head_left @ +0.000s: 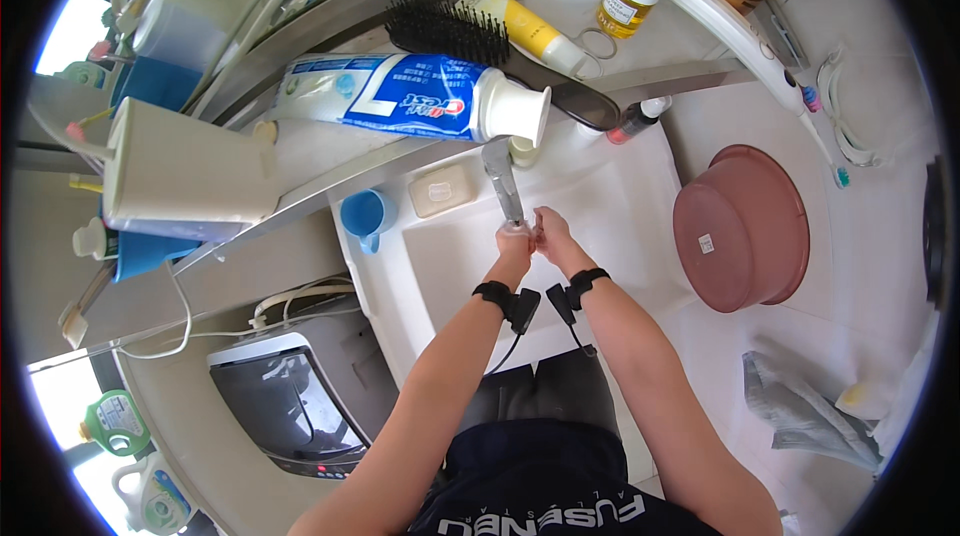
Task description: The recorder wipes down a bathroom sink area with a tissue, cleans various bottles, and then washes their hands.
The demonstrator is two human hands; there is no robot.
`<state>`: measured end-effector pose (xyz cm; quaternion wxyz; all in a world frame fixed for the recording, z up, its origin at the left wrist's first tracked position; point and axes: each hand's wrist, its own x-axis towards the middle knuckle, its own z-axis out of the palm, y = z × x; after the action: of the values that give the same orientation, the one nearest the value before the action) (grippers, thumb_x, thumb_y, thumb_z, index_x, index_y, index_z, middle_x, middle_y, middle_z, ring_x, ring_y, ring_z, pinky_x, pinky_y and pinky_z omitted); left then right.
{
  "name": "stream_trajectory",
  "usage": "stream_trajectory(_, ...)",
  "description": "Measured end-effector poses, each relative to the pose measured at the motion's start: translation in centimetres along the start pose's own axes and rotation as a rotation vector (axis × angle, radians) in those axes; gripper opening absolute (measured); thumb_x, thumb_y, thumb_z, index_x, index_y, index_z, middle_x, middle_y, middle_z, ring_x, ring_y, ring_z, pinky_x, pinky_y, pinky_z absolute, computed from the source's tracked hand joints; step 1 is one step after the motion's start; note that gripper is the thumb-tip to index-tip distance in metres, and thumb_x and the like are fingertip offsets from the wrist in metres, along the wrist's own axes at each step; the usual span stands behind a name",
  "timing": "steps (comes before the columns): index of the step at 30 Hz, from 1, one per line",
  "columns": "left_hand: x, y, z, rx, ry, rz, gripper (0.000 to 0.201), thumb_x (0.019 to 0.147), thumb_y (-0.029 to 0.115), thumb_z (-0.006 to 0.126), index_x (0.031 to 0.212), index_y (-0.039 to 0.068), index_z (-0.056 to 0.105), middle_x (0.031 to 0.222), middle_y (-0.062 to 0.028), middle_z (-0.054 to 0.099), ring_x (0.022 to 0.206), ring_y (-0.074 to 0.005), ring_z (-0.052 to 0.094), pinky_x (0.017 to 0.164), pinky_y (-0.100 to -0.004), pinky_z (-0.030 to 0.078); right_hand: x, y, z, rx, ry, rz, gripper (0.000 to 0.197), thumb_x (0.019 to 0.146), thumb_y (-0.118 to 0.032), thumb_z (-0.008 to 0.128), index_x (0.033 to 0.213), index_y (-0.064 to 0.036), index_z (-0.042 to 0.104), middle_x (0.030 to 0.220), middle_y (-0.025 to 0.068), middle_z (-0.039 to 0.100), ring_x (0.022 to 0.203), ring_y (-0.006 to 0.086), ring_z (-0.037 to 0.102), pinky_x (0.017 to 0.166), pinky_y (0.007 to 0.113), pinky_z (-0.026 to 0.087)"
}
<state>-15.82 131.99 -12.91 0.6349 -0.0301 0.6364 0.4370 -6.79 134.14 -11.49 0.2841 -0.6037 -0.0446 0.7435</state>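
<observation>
Over the white sink basin (460,276), my two hands meet just below the tip of a metal faucet (503,181). My left hand (516,242) is right under the spout, its fingers curled. A pale, shiny patch lies on it, and I cannot tell whether that is water or a thing. Beside it, touching or nearly so, my right hand (553,234) is closed with the fingers bent in. Whatever either hand holds, if anything, is hidden. A pale bar of soap (442,191) and a blue cup (367,219) rest on the sink's left rim.
Above the sink runs a shelf with a toothpaste tube (390,96), a black hairbrush (450,31), a yellow-white tube (525,28) and an electric toothbrush (735,31). Right of the sink is a reddish basin (740,231). A washing machine (290,401) stands lower left.
</observation>
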Motion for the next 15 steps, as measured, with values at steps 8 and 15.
stream_trajectory(8, -3.6, 2.0, -1.1, 0.223, -0.134, 0.106, 0.034, 0.096, 0.041, 0.056, 0.091, 0.008, 0.064, 0.083, -0.0028, 0.064, 0.078, -0.0166, 0.058, 0.074, -0.0339, 0.044, 3.0, 2.3, -0.3, -0.071, -0.244, -0.048, 0.023, 0.102, -0.025, 0.052, 0.085, -0.0113, 0.061, 0.072, 0.0020, 0.061, 0.057, 0.0157, 0.057, 0.046, 0.029, 0.043)
stream_trajectory(15, -9.5, 8.5, -2.8, 0.309, -0.080, 0.302, 0.079, 0.091, 0.066, 0.052, 0.130, -0.003, 0.061, 0.125, -0.0157, 0.063, 0.118, -0.0220, 0.055, 0.110, -0.0374, 0.032, 6.4, 3.4, 1.0, -0.431, -0.208, -0.265, 0.030, 0.094, -0.039, 0.063, 0.079, -0.0135, 0.058, 0.067, 0.0035, 0.057, 0.054, 0.0185, 0.056, 0.048, 0.034, 0.046)
